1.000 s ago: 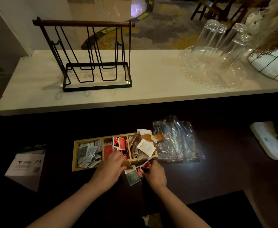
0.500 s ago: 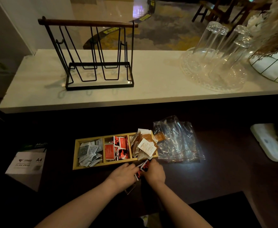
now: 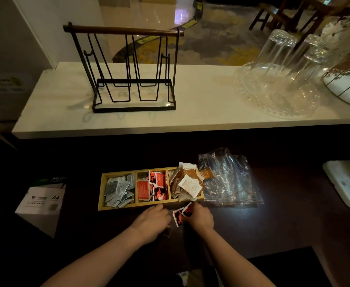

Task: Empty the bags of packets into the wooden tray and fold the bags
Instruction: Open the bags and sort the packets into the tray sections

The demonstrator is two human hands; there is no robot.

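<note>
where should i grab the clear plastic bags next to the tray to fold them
Take the clear plastic bags by their near edge, coming in from the right side, away from the wooden tray. They lie flat and crumpled on the dark counter, so a pinch at a free corner probably lifts them cleanly. Their far-left corner touches the brown packets spilling over the tray's right end, so avoid that side.

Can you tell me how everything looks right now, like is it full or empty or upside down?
Wooden tray: three compartments, all holding packets.
Red packets: outside the tray, at the right hand.
Left hand: palm down on the table.
Plastic bags: empty, crumpled, unfolded.
Glasses: upside down on the glass plate.
Wire rack: upright, empty.
</note>
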